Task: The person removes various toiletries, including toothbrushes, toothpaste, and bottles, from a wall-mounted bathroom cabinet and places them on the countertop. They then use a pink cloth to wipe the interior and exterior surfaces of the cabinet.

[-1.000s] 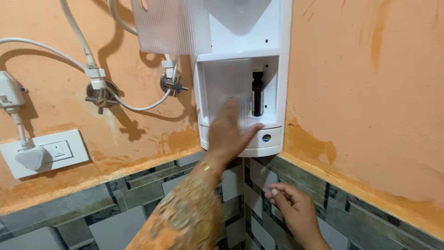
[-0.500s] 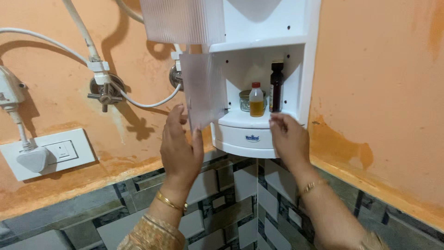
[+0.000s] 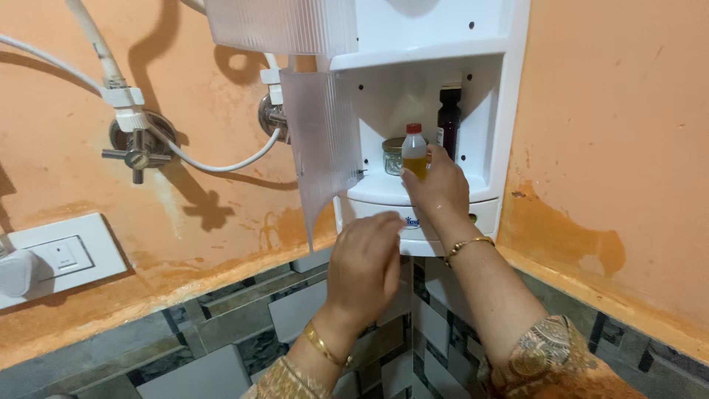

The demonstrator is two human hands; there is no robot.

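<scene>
A white corner cabinet (image 3: 511, 111) hangs on the orange wall, and its ribbed translucent door (image 3: 321, 148) is swung open to the left. On its shelf stand a small bottle of yellow liquid with a red cap (image 3: 413, 146), a glass jar (image 3: 392, 157) and a dark bottle (image 3: 448, 117). My right hand (image 3: 441, 191) reaches into the shelf, its fingers wrapped round the base of the small yellow bottle. Lower down, my left hand (image 3: 365, 264) hovers in front of the cabinet's bottom drawer, fingers loosely bent and holding nothing.
A metal valve (image 3: 136, 154) with white hoses sits on the wall to the left. A white switch and socket plate (image 3: 63, 257) with a plug is at the far left. Grey patterned tiles (image 3: 221, 332) run below the orange wall.
The cabinet door has swung fully open. My right hand rose from the shelf edge onto the small yellow bottle. My left hand let go of the door and dropped towards the drawer.
</scene>
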